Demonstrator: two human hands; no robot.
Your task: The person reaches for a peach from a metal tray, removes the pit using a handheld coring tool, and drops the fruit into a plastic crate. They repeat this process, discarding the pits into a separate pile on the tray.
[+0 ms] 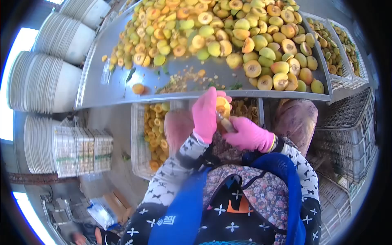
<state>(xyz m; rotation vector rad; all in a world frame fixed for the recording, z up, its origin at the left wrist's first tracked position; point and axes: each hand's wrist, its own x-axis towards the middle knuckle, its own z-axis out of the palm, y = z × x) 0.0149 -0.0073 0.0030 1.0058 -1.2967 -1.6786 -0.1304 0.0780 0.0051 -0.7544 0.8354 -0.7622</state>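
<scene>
My left hand point(205, 114), in a pink glove, holds a yellow-orange fruit half point(223, 106) just off the front edge of the metal table point(110, 92). In my right hand point(250, 135), also gloved in pink, is a small tool with a pale handle point(227, 125). Its tip meets the fruit, and the exact shape of the tip is hard to make out. Many halved and whole fruits point(212, 48) are heaped on the table beyond my hands. Small pale bits point(183, 79) lie near the table's front edge.
Below the table on the left, a crate point(140, 159) holds fruit halves. More fruit crates point(346, 79) stand at the right, above stacked empty crates point(343, 134). Stacked white tubs point(41, 81) line the left side. Part of another person point(98, 236) shows at the lower left.
</scene>
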